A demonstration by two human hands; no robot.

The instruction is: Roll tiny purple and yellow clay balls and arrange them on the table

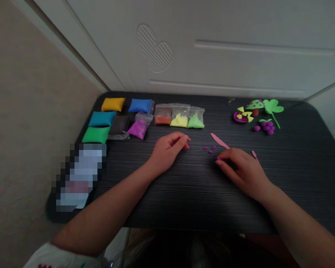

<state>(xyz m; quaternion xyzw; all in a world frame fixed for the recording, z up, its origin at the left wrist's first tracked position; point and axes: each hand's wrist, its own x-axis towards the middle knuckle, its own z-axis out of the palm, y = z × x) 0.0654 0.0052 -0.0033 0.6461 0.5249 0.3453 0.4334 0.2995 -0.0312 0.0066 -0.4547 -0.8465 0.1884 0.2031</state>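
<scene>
My left hand [169,150] rests on the dark table [184,197], fingers curled loosely together with nothing visible in them. My right hand [241,169] lies palm down to the right, its fingertips pressing a tiny purple clay bit [218,159] against the table. Three small purple clay pieces [209,149] lie between the hands. A pink plastic modelling tool [219,140] lies just beyond my right hand, and a second pink tool [254,155] pokes out beside it.
Clay packets sit at the back left: yellow [113,104], blue [140,105], teal [102,118], green [96,134], dark [119,125], purple [139,128], orange [163,115], pale yellow [179,117], light green [195,118]. Finished clay shapes [258,113] stand back right. A blurred object [78,175] lies front left.
</scene>
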